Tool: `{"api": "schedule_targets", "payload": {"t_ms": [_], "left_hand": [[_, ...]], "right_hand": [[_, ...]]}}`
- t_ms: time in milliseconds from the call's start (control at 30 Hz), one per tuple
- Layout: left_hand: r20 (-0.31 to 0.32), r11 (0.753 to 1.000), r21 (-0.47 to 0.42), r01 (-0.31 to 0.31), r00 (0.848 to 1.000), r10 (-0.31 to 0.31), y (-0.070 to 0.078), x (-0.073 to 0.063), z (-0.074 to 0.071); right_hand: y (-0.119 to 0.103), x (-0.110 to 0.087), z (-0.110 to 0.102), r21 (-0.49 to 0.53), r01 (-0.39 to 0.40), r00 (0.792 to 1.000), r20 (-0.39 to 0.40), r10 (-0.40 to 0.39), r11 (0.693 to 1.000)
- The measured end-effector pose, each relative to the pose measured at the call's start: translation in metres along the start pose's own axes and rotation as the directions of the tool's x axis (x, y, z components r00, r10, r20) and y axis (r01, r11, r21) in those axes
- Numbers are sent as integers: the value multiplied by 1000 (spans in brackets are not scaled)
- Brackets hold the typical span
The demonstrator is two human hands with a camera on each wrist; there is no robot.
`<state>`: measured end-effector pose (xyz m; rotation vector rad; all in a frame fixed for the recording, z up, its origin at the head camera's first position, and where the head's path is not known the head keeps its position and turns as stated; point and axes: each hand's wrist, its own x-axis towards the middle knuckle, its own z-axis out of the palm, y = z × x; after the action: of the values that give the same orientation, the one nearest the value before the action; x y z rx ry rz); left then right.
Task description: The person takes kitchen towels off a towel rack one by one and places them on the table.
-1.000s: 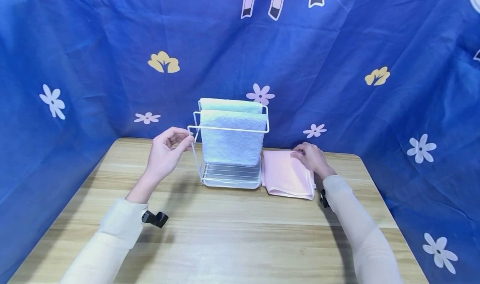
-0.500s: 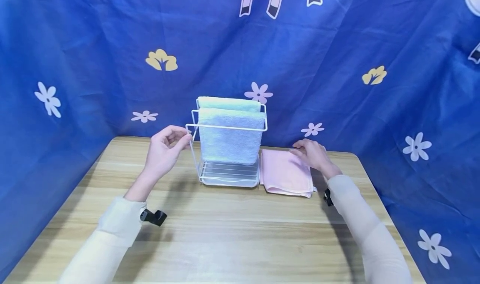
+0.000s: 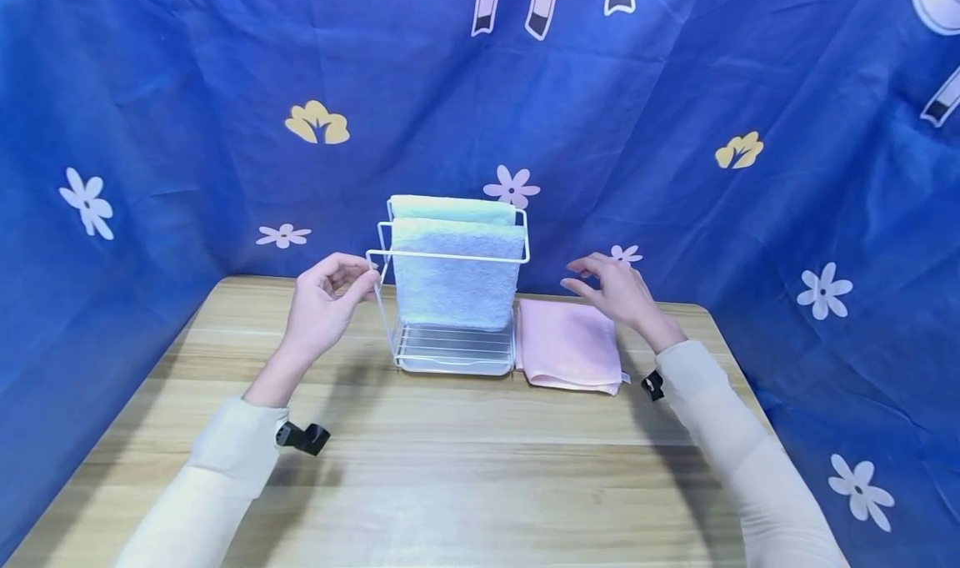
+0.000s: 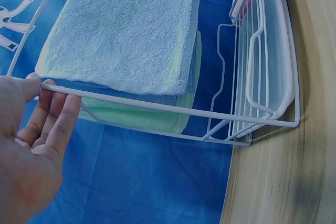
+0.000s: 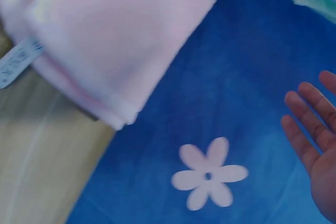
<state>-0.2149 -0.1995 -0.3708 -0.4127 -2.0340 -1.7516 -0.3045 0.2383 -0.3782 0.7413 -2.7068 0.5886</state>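
A white wire towel rack (image 3: pixel 448 257) stands at the back of the table with a shallow tray (image 3: pixel 453 368) at its base. Over its middle bar hangs a light blue towel (image 3: pixel 457 284); a pale green towel (image 3: pixel 453 208) hangs behind. My left hand (image 3: pixel 326 301) pinches the rack's front left upright between thumb and fingers, seen close up in the left wrist view. To the rack's right, a folded pink towel (image 3: pixel 568 343) lies on the table. Above its back edge hovers my right hand (image 3: pixel 618 289), fingers loosely extended, holding nothing.
Behind and beside the wooden table (image 3: pixel 465 468) hangs a blue curtain (image 3: pixel 600 118) with printed flowers. A small white tag (image 5: pixel 21 61) sticks out from the pink towel's edge.
My right hand has lifted off the pink towel and its fingers have spread a little. The left hand keeps its pinch on the rack. The head view has shifted slightly.
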Motion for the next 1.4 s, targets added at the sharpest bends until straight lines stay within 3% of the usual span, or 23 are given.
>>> {"api": "schedule_targets", "payload": {"t_ms": [333,800,1200,1400], "left_hand": [[7,1000,-12,9,1000,-9,1,1,0],[6,1000,-22,-1,1000,1,1,1,0],[6,999,-45,-1,1000,2,0,-1,-1],[7,999,-45,-6,1000,6,0,0,0]], "right_hand": [[-38,11,-27,81,46,989,-141,-34,996],[-88,33,-56,75,207,963,-194,-189,976],[-118,55,-53,93,364,914,-230,-335,927],[-127,64,-46,96,371,908,-248,-338,924]]}}
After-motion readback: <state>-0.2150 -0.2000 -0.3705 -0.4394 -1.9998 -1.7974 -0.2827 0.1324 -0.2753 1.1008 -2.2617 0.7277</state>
